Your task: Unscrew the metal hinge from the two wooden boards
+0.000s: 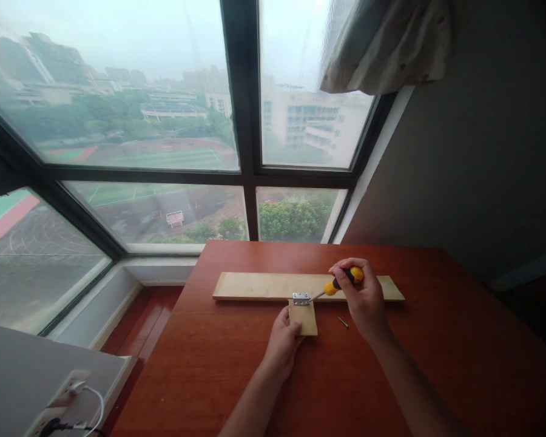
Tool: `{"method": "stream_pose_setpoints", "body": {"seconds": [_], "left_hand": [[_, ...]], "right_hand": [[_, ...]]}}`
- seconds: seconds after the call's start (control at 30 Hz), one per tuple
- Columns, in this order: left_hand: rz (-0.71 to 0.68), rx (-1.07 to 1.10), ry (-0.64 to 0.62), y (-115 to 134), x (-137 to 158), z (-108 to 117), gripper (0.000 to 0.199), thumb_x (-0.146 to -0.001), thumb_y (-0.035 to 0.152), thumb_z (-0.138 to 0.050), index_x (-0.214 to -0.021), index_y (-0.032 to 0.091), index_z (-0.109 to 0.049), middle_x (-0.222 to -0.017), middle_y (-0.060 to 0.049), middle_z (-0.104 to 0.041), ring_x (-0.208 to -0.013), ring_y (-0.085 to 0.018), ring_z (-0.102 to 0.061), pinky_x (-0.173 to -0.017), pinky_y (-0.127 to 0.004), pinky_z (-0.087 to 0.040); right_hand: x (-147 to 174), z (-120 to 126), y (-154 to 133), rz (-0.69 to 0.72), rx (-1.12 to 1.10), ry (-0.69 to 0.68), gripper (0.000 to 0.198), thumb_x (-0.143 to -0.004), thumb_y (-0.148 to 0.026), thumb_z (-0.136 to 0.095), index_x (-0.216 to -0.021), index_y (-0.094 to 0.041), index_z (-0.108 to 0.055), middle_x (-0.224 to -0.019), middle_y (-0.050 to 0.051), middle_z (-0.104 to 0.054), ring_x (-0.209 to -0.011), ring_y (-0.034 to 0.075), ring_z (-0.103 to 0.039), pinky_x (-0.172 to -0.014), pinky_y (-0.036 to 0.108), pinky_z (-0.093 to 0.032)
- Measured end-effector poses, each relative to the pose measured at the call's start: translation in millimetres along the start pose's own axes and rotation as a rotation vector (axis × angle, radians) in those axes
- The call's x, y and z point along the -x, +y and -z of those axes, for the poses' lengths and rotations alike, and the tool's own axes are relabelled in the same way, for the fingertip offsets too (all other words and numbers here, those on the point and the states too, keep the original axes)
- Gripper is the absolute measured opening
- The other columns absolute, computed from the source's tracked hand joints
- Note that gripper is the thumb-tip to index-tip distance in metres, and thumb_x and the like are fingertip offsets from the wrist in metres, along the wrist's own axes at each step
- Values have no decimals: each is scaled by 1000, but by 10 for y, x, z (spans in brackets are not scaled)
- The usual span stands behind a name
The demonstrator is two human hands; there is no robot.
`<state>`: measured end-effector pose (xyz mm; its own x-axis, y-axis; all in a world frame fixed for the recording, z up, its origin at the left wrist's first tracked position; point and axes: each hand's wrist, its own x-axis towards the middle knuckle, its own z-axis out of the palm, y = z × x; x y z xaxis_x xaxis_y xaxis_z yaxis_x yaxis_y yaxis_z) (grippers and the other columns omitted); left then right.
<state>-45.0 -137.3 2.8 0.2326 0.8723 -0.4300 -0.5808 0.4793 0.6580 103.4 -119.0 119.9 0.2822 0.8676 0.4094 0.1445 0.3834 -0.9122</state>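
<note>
Left hand (282,341): it is closed on a small wooden board (306,320), with the thumb on the upper face.
Right hand (364,298): it grips the yellow and black handle of a screwdriver (331,287), whose shaft slants down to the left.
Metal hinge (301,298): it lies at the far end of the small wooden board; the screwdriver's tip is at its right side (if it sits in a screw head, I cannot tell).
Long board (257,287): it lies flat across the red-brown table (200,364), beyond the small wooden board.
Loose screw (343,323): it rests on the table, between the two hands.
</note>
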Motion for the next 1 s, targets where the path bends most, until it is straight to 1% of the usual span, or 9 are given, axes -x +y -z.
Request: {"method": "stream_pose_setpoints", "body": {"seconds": [0.13, 0.3, 0.57, 0.83, 1.0], "left_hand": [[0, 6, 0, 3, 8, -10, 47, -59, 10, -66, -105, 16, -62, -102, -9, -68, -87, -21, -63, -74, -29, -50], [7, 14, 2, 7, 12, -16, 49, -59, 10, -67, -107, 16, -61, -105, -10, -67, -91, -22, -63, -75, -29, -50], [-1, -5, 15, -7, 2, -5, 46, -60, 10, -65, -105, 16, -62, -102, -9, -67, -86, -20, -61, -74, -29, -50], [1, -9, 22, -1, 10, -19, 46, -58, 10, -65, -104, 17, -62, -100, -8, -68, -84, -19, -61, -73, -29, -50], [5, 7, 18, -8, 0, -9, 46, -58, 8, -65, -104, 16, -63, -101, -10, -68, -82, -18, -62, -73, -28, -51]], "right_hand": [[18, -19, -26, 6, 22, -3, 11, -87, -30, -61, -93, -24, -55, -89, 1, -64, -86, 16, -63, -73, 29, -51], [34, -33, -61, 2, 32, -11, 11, -88, -30, -61, -93, -24, -54, -90, 1, -63, -87, 17, -62, -74, 30, -51], [54, -24, -220, -17, 37, -47, 9, -89, -28, -59, -94, -24, -53, -91, 1, -61, -89, 16, -62, -81, 33, -49], [58, -37, -31, 14, 25, 4, 11, -87, -30, -61, -94, -24, -54, -89, 1, -63, -85, 16, -63, -76, 32, -51], [55, -18, 13, 30, 49, 13, 12, -87, -31, -61, -95, -24, -55, -89, 1, -64, -86, 16, -64, -76, 32, -52]]}}
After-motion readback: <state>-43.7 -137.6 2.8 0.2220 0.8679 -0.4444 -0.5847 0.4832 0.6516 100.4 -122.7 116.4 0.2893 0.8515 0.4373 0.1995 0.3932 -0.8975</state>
